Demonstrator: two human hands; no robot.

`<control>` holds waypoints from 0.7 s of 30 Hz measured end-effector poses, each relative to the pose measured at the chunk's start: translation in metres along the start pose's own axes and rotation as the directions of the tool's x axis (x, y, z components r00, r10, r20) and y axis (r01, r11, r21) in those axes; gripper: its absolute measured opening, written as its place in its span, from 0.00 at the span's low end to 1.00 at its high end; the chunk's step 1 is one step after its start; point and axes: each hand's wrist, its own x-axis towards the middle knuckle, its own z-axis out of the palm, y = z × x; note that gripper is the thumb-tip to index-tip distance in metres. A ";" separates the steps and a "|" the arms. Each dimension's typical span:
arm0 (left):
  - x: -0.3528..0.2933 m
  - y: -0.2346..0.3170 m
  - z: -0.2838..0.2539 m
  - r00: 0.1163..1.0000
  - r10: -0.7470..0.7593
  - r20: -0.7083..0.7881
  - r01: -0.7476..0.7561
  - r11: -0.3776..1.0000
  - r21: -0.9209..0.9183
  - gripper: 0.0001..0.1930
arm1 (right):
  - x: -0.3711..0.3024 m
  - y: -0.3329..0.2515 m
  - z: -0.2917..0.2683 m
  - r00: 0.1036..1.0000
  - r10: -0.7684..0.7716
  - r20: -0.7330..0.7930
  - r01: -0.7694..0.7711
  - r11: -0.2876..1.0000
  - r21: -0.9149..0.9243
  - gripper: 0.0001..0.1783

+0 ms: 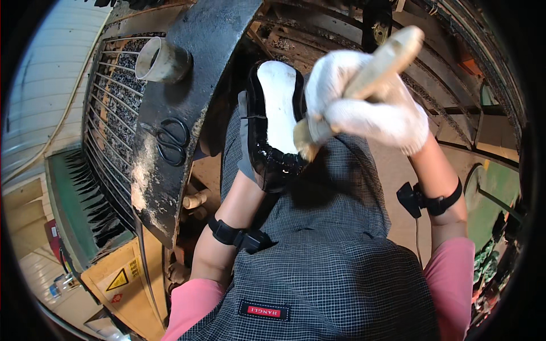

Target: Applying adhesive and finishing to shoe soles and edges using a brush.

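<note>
A black glossy shoe point(260, 139) with a white sole point(277, 105) lies upside down over my lap, its heel end toward me. My left hand point(245, 166), in a greyish glove, supports it from the left and below; most of its fingers are hidden behind the shoe. In a white knitted glove, my right hand point(364, 105) grips a brush point(385, 63) by its pale wooden handle. The brush's bristles point(307, 146) are at the right edge of the shoe near the heel end; whether they touch cannot be told. Wet-looking shine covers the heel area.
On the dark board point(207, 40) at left are a cup point(165, 61) and black-handled scissors point(170, 141), with pale residue near its lower edge. A metal rack point(116, 85) stands farther left, above a yellow cabinet point(122, 278). Curved shelf rails point(455, 108) run along the right.
</note>
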 end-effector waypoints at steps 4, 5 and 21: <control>0.004 0.016 -0.014 0.943 -0.183 0.279 0.256 0.933 -0.252 0.44 | 0.015 0.010 -0.009 0.989 0.121 -0.079 -0.125 0.991 -0.041 0.08; 0.006 0.016 -0.021 0.944 -0.174 0.281 0.247 0.936 -0.250 0.44 | 0.015 0.006 -0.006 0.991 0.118 -0.069 -0.121 0.992 -0.042 0.08; 0.003 0.013 -0.014 0.949 -0.297 -0.107 0.279 0.947 -0.162 0.35 | 0.034 0.018 -0.033 0.937 0.052 -0.345 -0.092 0.991 -0.101 0.06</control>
